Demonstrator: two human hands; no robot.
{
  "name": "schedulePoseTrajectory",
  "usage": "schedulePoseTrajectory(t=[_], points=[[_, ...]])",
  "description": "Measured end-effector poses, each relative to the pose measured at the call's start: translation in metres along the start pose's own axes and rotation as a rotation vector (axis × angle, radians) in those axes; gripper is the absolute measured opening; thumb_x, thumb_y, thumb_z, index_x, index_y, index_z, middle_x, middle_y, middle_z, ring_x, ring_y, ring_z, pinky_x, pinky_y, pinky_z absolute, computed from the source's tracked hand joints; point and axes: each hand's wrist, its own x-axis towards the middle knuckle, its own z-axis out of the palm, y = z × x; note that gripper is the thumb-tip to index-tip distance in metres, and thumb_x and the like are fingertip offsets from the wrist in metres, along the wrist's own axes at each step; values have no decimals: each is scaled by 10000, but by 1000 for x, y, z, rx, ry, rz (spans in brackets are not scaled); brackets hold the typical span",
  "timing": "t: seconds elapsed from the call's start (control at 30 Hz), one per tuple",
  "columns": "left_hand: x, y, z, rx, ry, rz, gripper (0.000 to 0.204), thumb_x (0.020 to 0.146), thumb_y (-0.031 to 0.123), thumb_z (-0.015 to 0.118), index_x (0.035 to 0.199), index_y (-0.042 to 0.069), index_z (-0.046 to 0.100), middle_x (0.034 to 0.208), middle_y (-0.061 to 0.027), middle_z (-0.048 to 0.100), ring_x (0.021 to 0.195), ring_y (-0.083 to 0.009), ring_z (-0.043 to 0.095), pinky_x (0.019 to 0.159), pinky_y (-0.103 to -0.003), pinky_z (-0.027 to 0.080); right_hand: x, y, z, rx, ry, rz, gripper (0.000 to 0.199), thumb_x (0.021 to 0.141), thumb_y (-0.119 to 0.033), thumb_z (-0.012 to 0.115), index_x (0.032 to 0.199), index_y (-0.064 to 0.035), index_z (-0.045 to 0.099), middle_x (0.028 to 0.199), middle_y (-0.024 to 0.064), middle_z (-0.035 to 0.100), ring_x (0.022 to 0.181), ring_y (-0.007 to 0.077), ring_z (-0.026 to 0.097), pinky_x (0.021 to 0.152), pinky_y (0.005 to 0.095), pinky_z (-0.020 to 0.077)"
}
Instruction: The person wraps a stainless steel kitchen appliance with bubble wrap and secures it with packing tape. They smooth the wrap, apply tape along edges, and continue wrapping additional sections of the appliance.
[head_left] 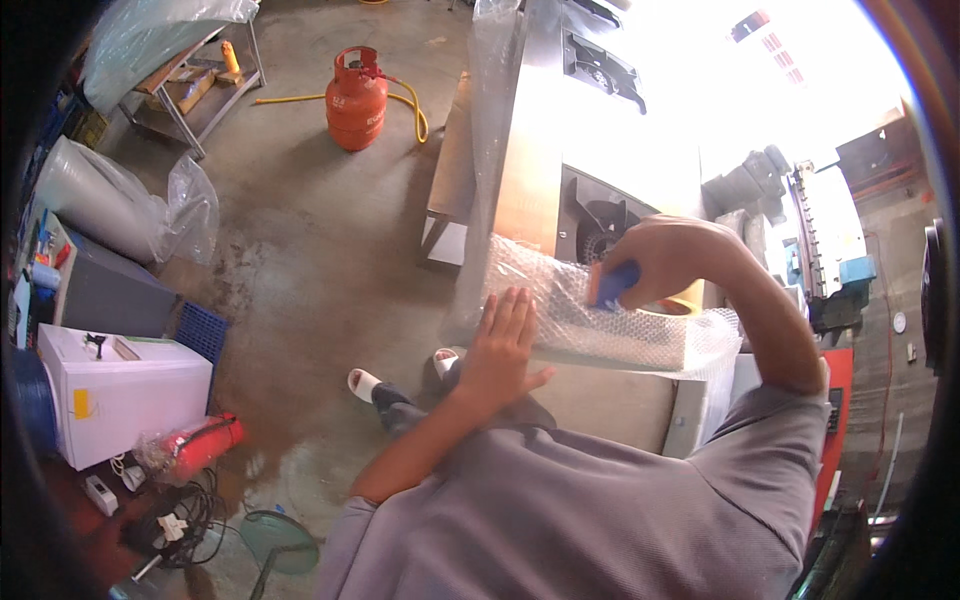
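Observation:
Clear bubble wrap (560, 325) covers the near end of a long bright metal unit with black gas burners (598, 215) set along its top. My left hand (503, 345) lies on the wrap's left part, fingers stretched out and pressed flat. Further right, my right hand (670, 255) is closed round a blue tape dispenser (613, 287), its front end down at the wrap. A yellowish tape roll (685, 304) shows beneath that hand, partly hidden by it. The burner nearest me lies just beyond the wrap's far edge.
An orange-red gas cylinder (356, 100) with a yellow hose stands on the floor ahead. To the left are a rolled sheet of clear plastic (105, 195), a white box (125, 390), a red bag-like object (205, 445) and tangled cables (190, 520). Machinery (825, 235) stands at right.

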Motion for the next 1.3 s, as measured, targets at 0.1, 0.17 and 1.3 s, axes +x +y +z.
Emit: schedulePoseTrajectory(t=[0.1,0.17,1.3], points=[[12,32,12,22,-31,-72,1133,860,743,621,1506,-160,398,1613,-404,271,1555,-529,177,1279,-615,112,-28,37,33,371,474,-2,675,775,-206,867,1410,-123,653,1101,182,768,1016,297,755,926,386,572],[25,51,21,69,0,-106,1184,859,781,587,1487,-202,382,1594,-461,229,1543,-585,128,1266,-648,96,-27,69,57,417,622,-8,739,769,-221,886,1451,-134,617,1143,191,757,1031,300,750,927,394,571],[171,429,277,486,-115,-389,1153,812,879,533,1544,-8,455,1647,-198,385,1579,-319,269,1305,-550,134,94,488,432,986,594,-842,648,1090,-546,456,1547,-88,486,1508,201,554,1384,335,538,1146,482,436]])
